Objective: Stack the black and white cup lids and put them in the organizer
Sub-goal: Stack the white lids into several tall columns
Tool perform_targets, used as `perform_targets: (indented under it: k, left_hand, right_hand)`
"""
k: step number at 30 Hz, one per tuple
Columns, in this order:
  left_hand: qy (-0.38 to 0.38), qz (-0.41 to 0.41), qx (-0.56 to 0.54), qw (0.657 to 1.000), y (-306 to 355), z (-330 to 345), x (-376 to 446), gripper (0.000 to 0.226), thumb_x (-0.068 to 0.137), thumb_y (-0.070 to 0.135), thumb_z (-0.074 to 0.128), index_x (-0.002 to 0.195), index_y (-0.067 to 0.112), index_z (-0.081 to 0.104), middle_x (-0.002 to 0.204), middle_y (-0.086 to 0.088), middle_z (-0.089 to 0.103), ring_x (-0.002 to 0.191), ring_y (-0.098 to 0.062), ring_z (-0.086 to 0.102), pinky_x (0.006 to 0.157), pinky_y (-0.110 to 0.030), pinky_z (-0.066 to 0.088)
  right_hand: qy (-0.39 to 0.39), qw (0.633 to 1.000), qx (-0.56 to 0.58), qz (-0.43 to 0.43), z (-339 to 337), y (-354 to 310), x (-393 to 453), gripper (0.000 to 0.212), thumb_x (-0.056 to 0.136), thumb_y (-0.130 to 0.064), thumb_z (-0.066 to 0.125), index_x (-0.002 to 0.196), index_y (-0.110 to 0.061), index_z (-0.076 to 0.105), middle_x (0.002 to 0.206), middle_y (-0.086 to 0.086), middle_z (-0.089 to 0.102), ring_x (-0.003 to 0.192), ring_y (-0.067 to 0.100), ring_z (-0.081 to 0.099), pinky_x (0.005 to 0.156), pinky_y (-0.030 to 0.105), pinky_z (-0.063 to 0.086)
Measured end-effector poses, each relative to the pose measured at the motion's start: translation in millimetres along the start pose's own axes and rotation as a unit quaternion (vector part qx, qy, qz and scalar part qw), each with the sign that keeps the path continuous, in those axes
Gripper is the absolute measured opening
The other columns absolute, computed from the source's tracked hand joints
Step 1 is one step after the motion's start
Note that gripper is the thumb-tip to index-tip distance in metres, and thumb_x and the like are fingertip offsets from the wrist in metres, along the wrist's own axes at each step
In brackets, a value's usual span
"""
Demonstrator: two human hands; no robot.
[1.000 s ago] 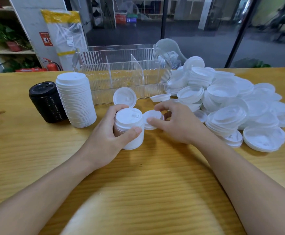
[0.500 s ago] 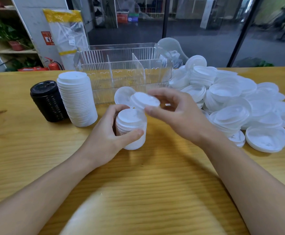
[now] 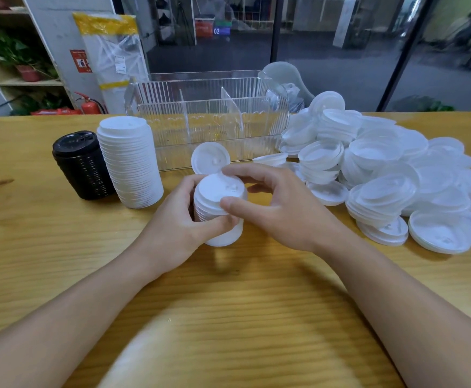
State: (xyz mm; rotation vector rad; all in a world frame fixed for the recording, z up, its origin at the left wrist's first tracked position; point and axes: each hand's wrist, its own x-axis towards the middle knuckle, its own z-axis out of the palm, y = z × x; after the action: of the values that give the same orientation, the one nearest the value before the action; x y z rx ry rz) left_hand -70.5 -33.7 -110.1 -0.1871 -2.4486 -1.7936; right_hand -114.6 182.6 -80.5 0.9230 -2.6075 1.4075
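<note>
Head view showed the right hand (image 3: 282,208) had just pinched another lid (image 3: 219,191) onto the small stack (image 3: 214,217) gripped by the left hand (image 3: 178,228); stacking continued.

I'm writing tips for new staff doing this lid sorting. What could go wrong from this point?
The top lid, pinched by the right hand, may seat crooked on the small stack that the left hand grips. The tall white stack stands free and could topple if an arm brushes it.
</note>
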Motion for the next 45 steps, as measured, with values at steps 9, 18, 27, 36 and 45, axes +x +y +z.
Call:
perform_targets:
  k: [9,18,27,36,45]
  left_hand:
    - [-0.002,-0.005,-0.017,1.0,-4,0,2,0.069,0.078,0.03,0.095,0.138,0.028,0.061,0.128,0.002,0.078,0.12,-0.019,0.076,0.106,-0.05,0.06]
    - [-0.009,-0.009,-0.006,1.0,-6,-2,4,0.073,0.077,0.027,0.095,0.141,0.027,0.061,0.128,0.001,0.079,0.119,-0.02,0.076,0.107,-0.054,0.06]
    - [-0.019,0.002,-0.015,1.0,-6,-2,4,0.081,0.071,0.04,0.096,0.142,0.029,0.06,0.13,0.001,0.078,0.121,-0.021,0.076,0.109,-0.059,0.057]
    - [-0.033,0.044,0.027,0.998,-5,-3,2,0.075,0.084,0.034,0.089,0.148,0.042,0.05,0.137,0.008,0.072,0.127,-0.015,0.07,0.109,-0.046,0.056]
    - [0.077,0.012,0.054,0.995,-12,-28,14,0.06,0.089,0.022,0.091,0.135,0.041,0.057,0.121,0.021,0.07,0.111,0.001,0.067,0.09,-0.028,0.051]
  right_hand:
    - [-0.009,0.999,-0.044,0.0,6,5,2,0.053,0.102,-0.048,0.072,0.15,-0.028,0.063,0.142,-0.019,0.067,0.133,-0.002,0.058,0.114,0.032,0.048]
    - [-0.043,0.997,-0.054,-0.031,0,6,2,0.05,0.106,-0.042,0.067,0.153,-0.027,0.06,0.152,-0.018,0.061,0.143,-0.005,0.05,0.121,0.03,0.04]
    - [-0.039,0.997,-0.052,-0.036,0,5,1,0.05,0.105,-0.043,0.07,0.152,-0.029,0.062,0.149,-0.019,0.063,0.14,-0.007,0.052,0.119,0.027,0.042]
    - [-0.002,0.994,0.105,0.005,1,23,11,0.031,0.11,-0.036,0.064,0.138,-0.025,0.072,0.138,-0.01,0.072,0.133,0.007,0.064,0.113,0.041,0.052]
    - [-0.033,0.992,-0.093,0.075,18,51,46,0.053,0.109,-0.015,0.051,0.158,-0.035,0.052,0.173,-0.008,0.035,0.155,0.017,0.039,0.13,0.047,0.03]
